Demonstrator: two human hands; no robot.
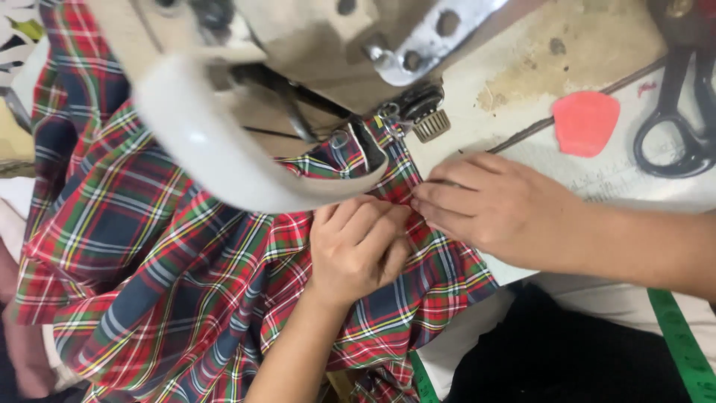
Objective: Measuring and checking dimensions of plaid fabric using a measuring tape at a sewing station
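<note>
In the head view, a red, green and blue checked cloth [179, 261] is spread over the near left of the sewing table [522, 67], with its far edge tucked under the sewing machine [246, 97]. The left hand [358, 246] is curled shut on a fold of the cloth, just near the machine foot. The right hand [492, 205] is laid flat on the cloth edge, with the fingertips [421, 198] pinching it. The edge looks lined up but not yet pushed through, so most of the sewing seems left. Far right, black scissors [682, 119] and a pink chalk piece [585, 123] are seen, and a green tape measure [682, 347] is near right
</note>
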